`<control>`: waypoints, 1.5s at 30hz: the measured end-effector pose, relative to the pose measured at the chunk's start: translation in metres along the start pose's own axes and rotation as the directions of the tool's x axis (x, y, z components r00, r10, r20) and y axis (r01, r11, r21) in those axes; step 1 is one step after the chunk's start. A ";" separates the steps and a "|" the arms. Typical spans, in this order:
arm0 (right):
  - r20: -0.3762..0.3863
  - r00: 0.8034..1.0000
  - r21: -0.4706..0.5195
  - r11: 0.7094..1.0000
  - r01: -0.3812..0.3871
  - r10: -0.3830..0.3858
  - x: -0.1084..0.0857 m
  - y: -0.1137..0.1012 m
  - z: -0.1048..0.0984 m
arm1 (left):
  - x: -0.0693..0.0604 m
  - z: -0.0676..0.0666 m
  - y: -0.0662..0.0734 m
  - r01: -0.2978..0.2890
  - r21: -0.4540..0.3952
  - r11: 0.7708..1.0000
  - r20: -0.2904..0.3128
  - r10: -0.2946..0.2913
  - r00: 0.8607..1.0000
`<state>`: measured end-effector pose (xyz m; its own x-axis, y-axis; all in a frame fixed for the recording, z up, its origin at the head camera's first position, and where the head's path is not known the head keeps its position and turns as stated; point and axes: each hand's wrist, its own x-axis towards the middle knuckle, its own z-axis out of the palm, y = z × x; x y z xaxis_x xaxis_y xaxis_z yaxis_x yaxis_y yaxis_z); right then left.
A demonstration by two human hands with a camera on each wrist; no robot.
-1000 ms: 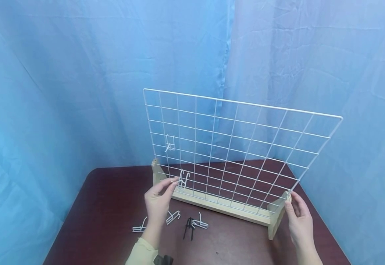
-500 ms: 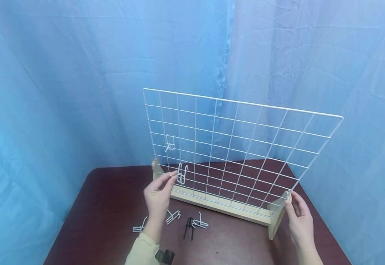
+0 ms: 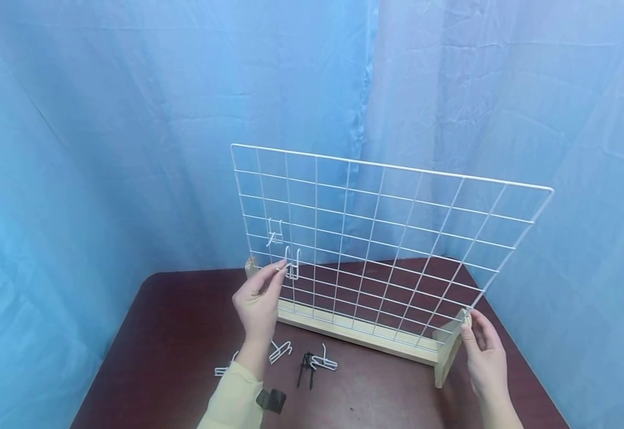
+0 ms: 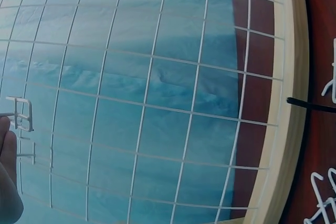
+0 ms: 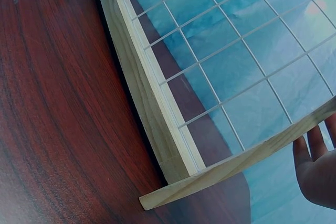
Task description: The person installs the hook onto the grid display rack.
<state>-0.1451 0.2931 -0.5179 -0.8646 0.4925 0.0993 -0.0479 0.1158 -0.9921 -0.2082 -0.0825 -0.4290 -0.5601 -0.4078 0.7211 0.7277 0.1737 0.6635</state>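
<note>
A white wire grid panel stands upright in a pale wooden base. My left hand pinches the prong of a white wire hook, whose two bent tops point up in front of the grid's lower left. Whether they touch the grid wires I cannot tell. Just above hangs another white hook on the grid. At the right end, my right hand grips the top of the wooden side piece between thumb and fingers. In the right wrist view, fingers show behind that side piece.
On the dark red table, in front of the base, lie several loose hooks: a white hook, a black hook, a white hook and one partly hidden by the left sleeve. Blue curtains surround the table.
My left hand has raised the white hook up along the grid and slightly left, closer to the hanging hook. The right hand has stayed on the side piece.
</note>
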 end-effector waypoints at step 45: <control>0.014 1.000 -0.003 1.000 -0.008 0.008 -0.001 0.001 -0.002 | 0.030 0.044 0.002 -0.137 -0.083 0.987 -0.111 0.127 0.986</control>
<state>-0.1433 0.2946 -0.5191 -0.8718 0.4814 0.0901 -0.0394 0.1143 -0.9927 -0.2412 -0.0553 -0.3974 -0.4154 -0.4796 0.7729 0.8278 0.1529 0.5397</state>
